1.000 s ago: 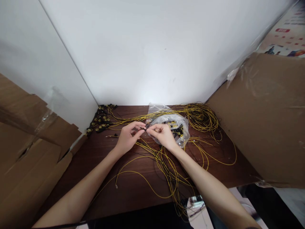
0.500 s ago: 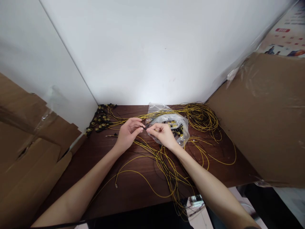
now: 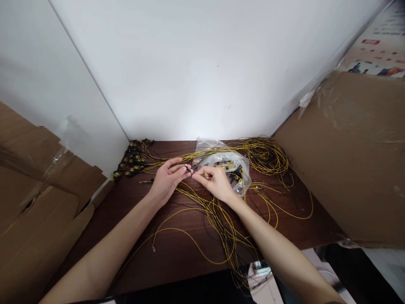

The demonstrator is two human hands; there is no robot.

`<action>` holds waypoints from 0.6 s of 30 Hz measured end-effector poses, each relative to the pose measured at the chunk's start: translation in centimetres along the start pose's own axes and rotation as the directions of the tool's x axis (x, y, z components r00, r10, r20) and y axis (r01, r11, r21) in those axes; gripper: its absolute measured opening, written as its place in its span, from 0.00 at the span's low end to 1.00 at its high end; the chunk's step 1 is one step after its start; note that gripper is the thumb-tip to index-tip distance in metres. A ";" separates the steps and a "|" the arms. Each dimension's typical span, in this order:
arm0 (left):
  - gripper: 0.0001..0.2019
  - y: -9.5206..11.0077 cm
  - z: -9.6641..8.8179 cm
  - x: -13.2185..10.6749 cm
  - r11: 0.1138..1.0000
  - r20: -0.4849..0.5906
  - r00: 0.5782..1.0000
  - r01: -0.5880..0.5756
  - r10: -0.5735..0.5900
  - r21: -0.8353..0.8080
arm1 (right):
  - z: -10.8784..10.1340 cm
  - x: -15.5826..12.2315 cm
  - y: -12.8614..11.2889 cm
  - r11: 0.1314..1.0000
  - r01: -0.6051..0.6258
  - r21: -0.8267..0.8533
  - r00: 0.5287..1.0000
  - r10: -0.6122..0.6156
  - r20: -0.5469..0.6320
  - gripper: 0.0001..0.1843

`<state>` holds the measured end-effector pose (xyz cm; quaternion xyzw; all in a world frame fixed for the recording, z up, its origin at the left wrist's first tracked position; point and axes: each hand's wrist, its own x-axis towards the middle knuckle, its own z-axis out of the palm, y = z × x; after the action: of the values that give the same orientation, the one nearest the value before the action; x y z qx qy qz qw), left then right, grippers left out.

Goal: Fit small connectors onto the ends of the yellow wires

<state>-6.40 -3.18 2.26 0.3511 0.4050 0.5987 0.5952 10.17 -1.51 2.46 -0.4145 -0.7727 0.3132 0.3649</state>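
My left hand (image 3: 166,179) and my right hand (image 3: 215,180) meet fingertip to fingertip over the middle of a dark wooden table (image 3: 177,249). The left fingers pinch a small black connector (image 3: 189,169). The right fingers pinch the end of a thin yellow wire (image 3: 202,175) right at that connector. Behind my right hand lies a clear plastic bag (image 3: 234,162) holding more black and yellow connectors. Loose yellow wires (image 3: 221,219) trail from under my hands toward the table's front edge.
A row of wires fitted with black connectors (image 3: 133,159) lies at the back left by the wall. A tangled coil of yellow wires (image 3: 265,154) sits at the back right. Cardboard sheets stand at the left (image 3: 34,202) and right (image 3: 354,160) of the table.
Both hands have shifted slightly to the left and stayed pinched together. The view has tilted a little.
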 end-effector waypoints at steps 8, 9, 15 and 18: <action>0.11 -0.5 0.0 -0.2 0.997 0.023 1.000 -0.002 0.000 0.071 | -0.2 -0.1 -0.8 0.988 0.104 -0.114 0.994 -0.105 -0.006 0.13; 0.11 -0.5 0.0 -0.2 0.992 0.022 0.999 -0.027 0.025 0.121 | -0.3 0.0 -0.8 0.990 0.107 -0.091 0.993 -0.111 -0.035 0.12; 0.10 -0.6 0.2 -0.5 0.954 0.044 0.996 -0.082 0.072 0.290 | -0.3 0.2 -0.4 0.990 0.137 0.018 0.984 -0.134 -0.117 0.06; 0.10 -0.7 0.5 -0.7 0.947 0.062 0.996 -0.073 0.056 0.314 | -0.2 0.2 -0.2 0.989 0.151 0.002 0.984 -0.150 -0.096 0.05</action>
<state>-5.65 -3.85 1.87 0.4705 0.4682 0.5359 0.5217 10.17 -1.34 2.77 -0.3680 -0.7818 0.2681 0.4260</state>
